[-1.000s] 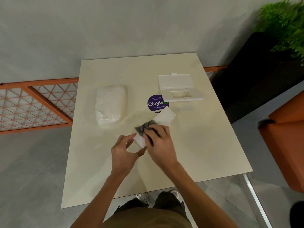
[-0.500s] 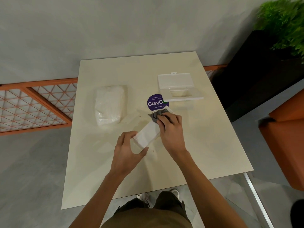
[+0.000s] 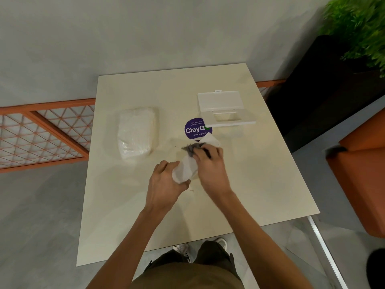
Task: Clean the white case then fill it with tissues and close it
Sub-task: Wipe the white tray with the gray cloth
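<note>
Head view. The left hand (image 3: 166, 181) curls its fingers round the near end of the white case (image 3: 184, 171), lying slantwise on the table (image 3: 260, 174) near its middle. The right hand (image 3: 209, 161) bunches a grey cloth (image 3: 192, 147) under bent fingers against the far end. The case looks light, stiff and smooth, so it is best held by its long edges. Count: one case, one lid piece (image 3: 224, 109) well apart at the far right, one cloth, one soft pack of tissues (image 3: 136, 132), one purple sticker (image 3: 195, 129).
</note>
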A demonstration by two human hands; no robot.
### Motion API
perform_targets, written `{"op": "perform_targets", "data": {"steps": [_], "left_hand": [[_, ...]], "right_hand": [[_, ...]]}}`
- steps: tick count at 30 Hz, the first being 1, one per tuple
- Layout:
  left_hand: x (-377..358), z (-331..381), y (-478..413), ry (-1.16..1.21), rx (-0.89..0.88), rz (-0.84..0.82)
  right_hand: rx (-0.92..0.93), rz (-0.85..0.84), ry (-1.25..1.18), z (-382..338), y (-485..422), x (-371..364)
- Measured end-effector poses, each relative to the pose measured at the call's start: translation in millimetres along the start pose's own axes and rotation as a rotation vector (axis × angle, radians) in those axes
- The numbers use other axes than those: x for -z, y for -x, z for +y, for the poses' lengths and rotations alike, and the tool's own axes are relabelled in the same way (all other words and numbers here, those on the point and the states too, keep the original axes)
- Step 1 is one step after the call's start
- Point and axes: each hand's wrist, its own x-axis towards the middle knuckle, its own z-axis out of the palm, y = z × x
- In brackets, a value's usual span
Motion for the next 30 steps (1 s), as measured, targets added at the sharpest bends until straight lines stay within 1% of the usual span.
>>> {"op": "perform_targets", "data": {"steps": [2,4,7,9,11,14,16,17,19,21,23,24,27,29,30], "left_hand": [[1,1,1,0.001,0.015,-0.004],[1,1,1,0.021,0.033,-0.005],[-2,0,-1,0.030,0.022,-0.027],[-1,0,-1,0.029,0.019,-0.018],[0,0,0,0.041,0.026,0.004],[2,5,2,0.040,0.025,0.000],[2,7,2,0.035,0.021,0.001],[2,7,1,0.034,0.029,0.003],[1,8,0,0.034,0.029,0.010],[-2,8,0,0.031,-0.024,0.019],[-2,7,1,0.022,-0.039,0.018],[-1,6,1,0.018,-0.020,0.008],[2,4,2,-0.042,0.009,-0.038],[5,10,1,-0.138,-0.018,-0.070],[6,16,-3,-0.178,-0.028,-0.085]], "right_hand": [[-0.072,0.015,0.019,5,-10,0],[-0.083,0.014,0.011,-6,1,-2],[0.042,-0.056,-0.037,-29,39,-3],[0.125,-0.096,-0.054,-29,46,-3],[0.108,-0.055,-0.042,-14,28,-4],[0.015,0.084,-0.005,10,-13,5],[-0.002,0.138,0.017,10,-20,9],[0.001,0.136,0.016,5,-15,8],[0.009,0.047,-0.025,-9,10,2],[0.106,-0.051,-0.033,-18,36,-2],[0.183,-0.066,-0.001,-10,35,-1],[0.161,-0.034,0.003,-2,25,0],[-0.032,0.057,-0.007,21,-14,5],[-0.115,0.018,-0.027,27,-26,9],[-0.120,-0.001,-0.033,27,-27,10]]}}
